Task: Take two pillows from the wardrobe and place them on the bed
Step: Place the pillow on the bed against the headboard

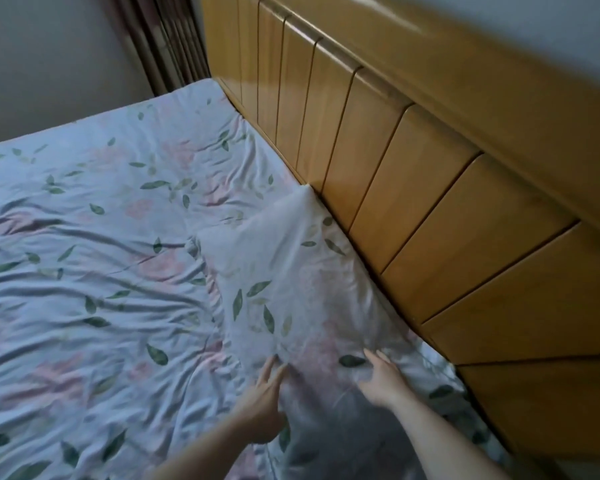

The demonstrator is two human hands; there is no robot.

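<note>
One pillow (291,282) in a pale case with green leaves and pink flowers lies flat on the bed (84,237), its long side against the wooden headboard. My left hand (262,407) rests on the pillow's near left edge with fingers straight. My right hand (381,379) lies on the pillow's near right part, fingers loosely spread. Neither hand curls round the fabric. No second pillow and no wardrobe are in view.
A tall wooden headboard (430,174) of slanted panels runs along the right. The bed sheet has the same leaf print and is wrinkled. Brown curtains (167,39) hang in the far corner beside a grey wall.
</note>
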